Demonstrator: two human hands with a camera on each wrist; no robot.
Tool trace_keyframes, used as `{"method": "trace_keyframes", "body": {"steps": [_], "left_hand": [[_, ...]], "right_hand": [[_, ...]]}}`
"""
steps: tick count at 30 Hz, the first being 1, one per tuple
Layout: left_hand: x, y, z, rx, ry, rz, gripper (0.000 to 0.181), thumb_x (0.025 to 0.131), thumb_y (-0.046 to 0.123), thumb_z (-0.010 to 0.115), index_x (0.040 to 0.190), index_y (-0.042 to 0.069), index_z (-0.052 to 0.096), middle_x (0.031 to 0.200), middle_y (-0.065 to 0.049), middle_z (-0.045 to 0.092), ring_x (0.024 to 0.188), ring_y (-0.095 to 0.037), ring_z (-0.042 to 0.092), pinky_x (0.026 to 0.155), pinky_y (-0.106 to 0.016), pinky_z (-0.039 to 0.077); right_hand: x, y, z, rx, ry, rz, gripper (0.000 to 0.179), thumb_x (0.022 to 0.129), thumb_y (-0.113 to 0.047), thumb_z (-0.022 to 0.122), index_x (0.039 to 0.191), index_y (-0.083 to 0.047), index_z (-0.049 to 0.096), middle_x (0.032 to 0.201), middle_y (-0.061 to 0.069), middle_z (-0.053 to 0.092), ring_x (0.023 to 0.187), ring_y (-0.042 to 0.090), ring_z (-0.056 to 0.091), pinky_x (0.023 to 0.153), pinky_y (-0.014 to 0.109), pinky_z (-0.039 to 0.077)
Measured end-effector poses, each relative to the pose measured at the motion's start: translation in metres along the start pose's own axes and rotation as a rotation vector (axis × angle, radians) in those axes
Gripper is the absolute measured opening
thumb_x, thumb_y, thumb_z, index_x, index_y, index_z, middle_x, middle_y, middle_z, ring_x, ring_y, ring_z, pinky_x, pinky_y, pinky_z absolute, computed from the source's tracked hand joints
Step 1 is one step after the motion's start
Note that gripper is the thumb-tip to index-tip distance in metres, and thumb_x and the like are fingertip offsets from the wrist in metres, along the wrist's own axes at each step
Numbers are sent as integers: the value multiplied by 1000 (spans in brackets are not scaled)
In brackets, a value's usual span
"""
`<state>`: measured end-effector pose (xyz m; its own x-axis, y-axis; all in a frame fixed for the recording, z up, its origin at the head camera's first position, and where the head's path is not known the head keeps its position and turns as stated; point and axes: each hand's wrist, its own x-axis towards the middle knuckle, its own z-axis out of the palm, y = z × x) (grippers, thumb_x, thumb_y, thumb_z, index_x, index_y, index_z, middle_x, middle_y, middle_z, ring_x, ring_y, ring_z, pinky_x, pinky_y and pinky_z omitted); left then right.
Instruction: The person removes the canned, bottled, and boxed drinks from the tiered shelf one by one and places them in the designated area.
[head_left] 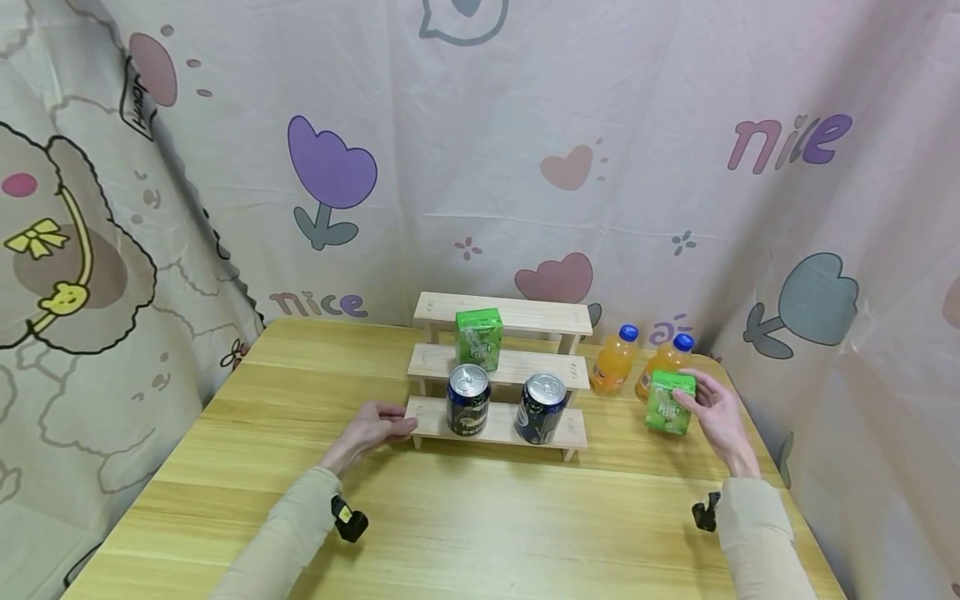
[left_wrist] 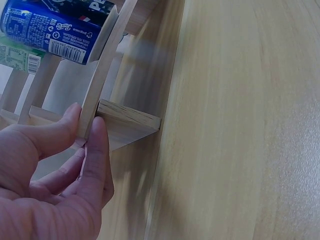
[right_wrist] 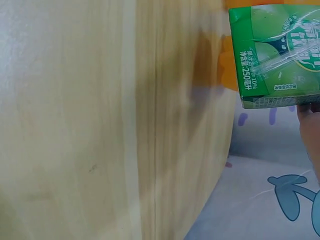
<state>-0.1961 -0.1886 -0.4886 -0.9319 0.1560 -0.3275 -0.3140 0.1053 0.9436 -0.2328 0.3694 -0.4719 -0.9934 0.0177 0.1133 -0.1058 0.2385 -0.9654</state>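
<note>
My left hand (head_left: 377,427) pinches the left end of the lowest board of a three-step wooden shelf (head_left: 431,418); in the left wrist view thumb and fingers lie on either side of the board. Two dark blue cans (head_left: 468,408) (head_left: 540,412) stand on that lowest step. A green juice box (head_left: 478,340) is upright on the middle step. On the right, my right hand (head_left: 716,414) holds a second green juice box (right_wrist: 280,55) by its side, in front of two orange drink bottles (head_left: 613,362) (head_left: 663,364) with blue caps.
The wooden table (head_left: 480,525) runs up to a patterned cloth (head_left: 465,150) hung behind and at both sides. The shelf's top board (head_left: 502,312) is at the back. Small black devices (head_left: 349,521) (head_left: 706,512) are at both wrists.
</note>
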Motion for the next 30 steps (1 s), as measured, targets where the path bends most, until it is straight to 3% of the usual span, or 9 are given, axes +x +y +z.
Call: {"method": "trace_keyframes", "body": {"steps": [11,23,26,30], "left_hand": [[0,0,0,15,16,-11,54,92,-2,67,135,-23,41,102,-14,67,80,-11,68,80,-23,65],[3,-2,0,-23,11,-10,54,94,-2,65,136,-25,39,97,-11,67,80,-11,69,78,-22,65],[3,-2,0,-24,10,-12,55,94,-2,65,137,-24,39,97,-11,67,81,-11,69,79,-22,65],[4,-3,0,-33,6,-12,55,95,-2,65,137,-24,38,96,-10,66,80,-10,69,78,-21,65]], "right_hand": [[-2,9,0,-68,-47,45,55,99,-21,65,145,0,44,114,-33,52,107,-17,51,89,-2,45],[-7,14,-11,160,-87,70,37,103,-12,57,140,-18,54,116,-21,54,106,-5,49,90,4,45],[-9,14,-13,181,-79,98,45,104,-15,56,148,-18,47,115,-19,52,104,-2,47,90,9,43],[-7,9,-14,146,-95,177,71,104,-24,57,160,-4,19,119,-20,46,105,-5,47,92,8,41]]}}
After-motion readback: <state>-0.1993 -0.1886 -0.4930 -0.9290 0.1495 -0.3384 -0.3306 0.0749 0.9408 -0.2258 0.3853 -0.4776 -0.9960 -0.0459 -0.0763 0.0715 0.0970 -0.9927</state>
